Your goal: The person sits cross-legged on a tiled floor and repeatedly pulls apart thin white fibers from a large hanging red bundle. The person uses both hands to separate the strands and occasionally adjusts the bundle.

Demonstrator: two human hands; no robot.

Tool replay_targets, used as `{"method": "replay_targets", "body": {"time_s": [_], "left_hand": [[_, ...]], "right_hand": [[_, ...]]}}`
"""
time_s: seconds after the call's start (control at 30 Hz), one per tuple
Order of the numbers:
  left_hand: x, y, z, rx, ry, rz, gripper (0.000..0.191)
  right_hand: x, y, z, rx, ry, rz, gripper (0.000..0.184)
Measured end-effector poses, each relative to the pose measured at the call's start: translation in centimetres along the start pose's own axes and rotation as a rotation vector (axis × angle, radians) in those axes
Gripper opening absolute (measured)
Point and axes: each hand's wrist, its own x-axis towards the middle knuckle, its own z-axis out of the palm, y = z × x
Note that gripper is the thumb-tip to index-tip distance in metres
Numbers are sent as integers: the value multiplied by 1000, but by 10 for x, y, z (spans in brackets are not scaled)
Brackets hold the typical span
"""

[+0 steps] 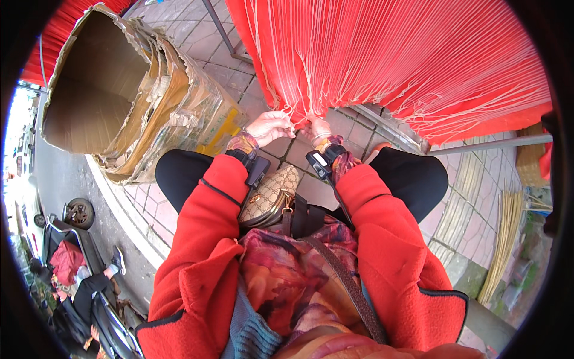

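Note:
A large red cloth (372, 49) hangs before me, with many thin white threads (332, 58) running down over it and gathered in tufts near its lower edge. At the bottom left corner of the cloth, my left hand (271, 127) pinches white thread ends between thumb and fingers. My right hand (316, 127) is close beside it, its fingers closed at the cloth's edge on a thread bundle; the fingertips are partly hidden. A patterned handbag (271, 195) lies in my lap, below both hands.
A worn, taped cardboard box (202, 121) stands open at the left. Metal frame bars (489, 146) run under the cloth. A bundle of thin sticks (502, 242) lies at the right. Beyond the kerb (121, 215), a person and parked vehicles are on the road.

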Motion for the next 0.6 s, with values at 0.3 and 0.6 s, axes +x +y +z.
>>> {"method": "replay_targets", "body": {"time_s": [0.3, 0.6], "left_hand": [[7, -11, 8, 290, 488, -93, 4], [46, -36, -7, 222, 541, -216, 8]], "right_hand": [[-13, 3, -11, -29, -232, -31, 9], [-15, 6, -22, -148, -239, -129, 12]]}}
